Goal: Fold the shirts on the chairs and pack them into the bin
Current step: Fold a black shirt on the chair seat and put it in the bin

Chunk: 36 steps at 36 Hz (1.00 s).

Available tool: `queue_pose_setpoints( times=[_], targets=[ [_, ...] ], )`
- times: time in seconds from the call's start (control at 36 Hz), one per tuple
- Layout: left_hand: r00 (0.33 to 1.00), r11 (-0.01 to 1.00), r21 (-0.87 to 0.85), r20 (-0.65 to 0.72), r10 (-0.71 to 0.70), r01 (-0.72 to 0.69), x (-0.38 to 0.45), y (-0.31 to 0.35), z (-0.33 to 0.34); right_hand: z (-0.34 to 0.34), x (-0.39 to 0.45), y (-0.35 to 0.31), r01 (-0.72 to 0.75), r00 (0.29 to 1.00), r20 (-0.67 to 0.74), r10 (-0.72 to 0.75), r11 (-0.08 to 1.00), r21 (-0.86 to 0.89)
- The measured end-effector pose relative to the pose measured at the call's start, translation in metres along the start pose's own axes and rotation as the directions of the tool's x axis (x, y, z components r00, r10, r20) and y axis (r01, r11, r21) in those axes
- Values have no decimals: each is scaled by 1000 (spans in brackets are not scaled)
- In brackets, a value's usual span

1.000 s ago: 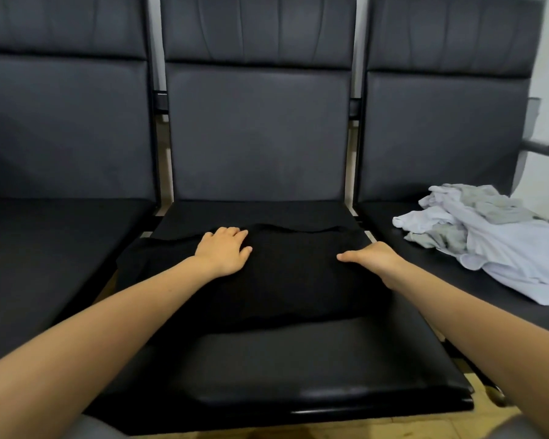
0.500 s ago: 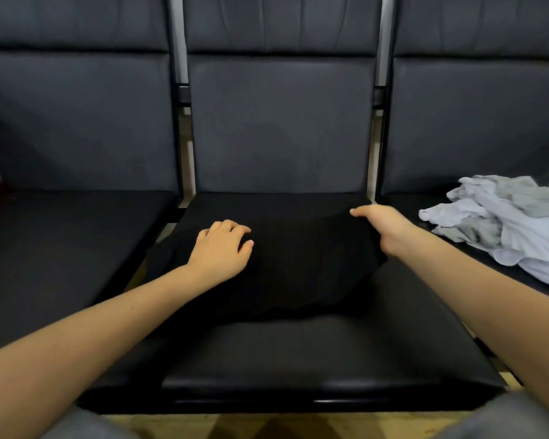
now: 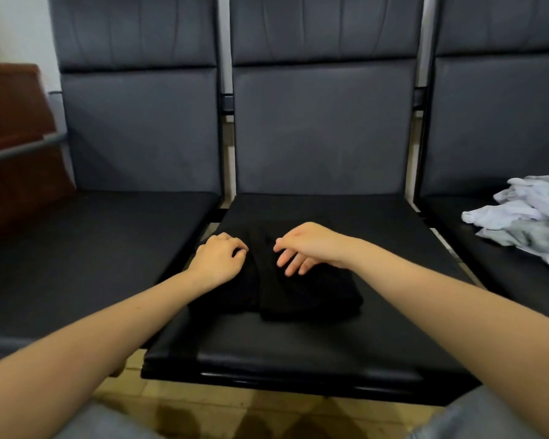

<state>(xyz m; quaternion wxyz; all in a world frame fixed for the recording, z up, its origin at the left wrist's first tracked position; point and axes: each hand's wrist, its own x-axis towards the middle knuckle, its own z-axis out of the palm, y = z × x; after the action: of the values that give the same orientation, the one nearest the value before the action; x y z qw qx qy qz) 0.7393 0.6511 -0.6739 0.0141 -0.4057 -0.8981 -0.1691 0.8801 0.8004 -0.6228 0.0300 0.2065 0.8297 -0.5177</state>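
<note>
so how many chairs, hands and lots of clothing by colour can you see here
chairs: 3, left, middle, right
hands: 2, left hand, right hand
black shirt: 1
pale white and grey clothes heap: 1
total: 7
</note>
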Motion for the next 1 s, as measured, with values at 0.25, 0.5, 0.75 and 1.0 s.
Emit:
queue_pose_setpoints(
  times=[0.25, 0.5, 0.75, 1.0],
  targets=[
    [1000, 997, -73, 1, -7, 7, 9, 25, 19, -60, -6, 56, -100, 846, -532, 26, 989, -110],
    [999, 983, -186, 46, 10, -1, 34, 59, 36, -46, -3, 76, -262, 906, -389, 164, 942, -211],
    [993, 993, -69, 60, 102, -98, 45, 77, 41, -93, -21, 80, -128, 782, -480, 397, 856, 500],
    [994, 970, -219, 13, 111, -106, 33, 61, 37, -114, -21, 75, 25, 734, -562, 380, 813, 582]
  ],
)
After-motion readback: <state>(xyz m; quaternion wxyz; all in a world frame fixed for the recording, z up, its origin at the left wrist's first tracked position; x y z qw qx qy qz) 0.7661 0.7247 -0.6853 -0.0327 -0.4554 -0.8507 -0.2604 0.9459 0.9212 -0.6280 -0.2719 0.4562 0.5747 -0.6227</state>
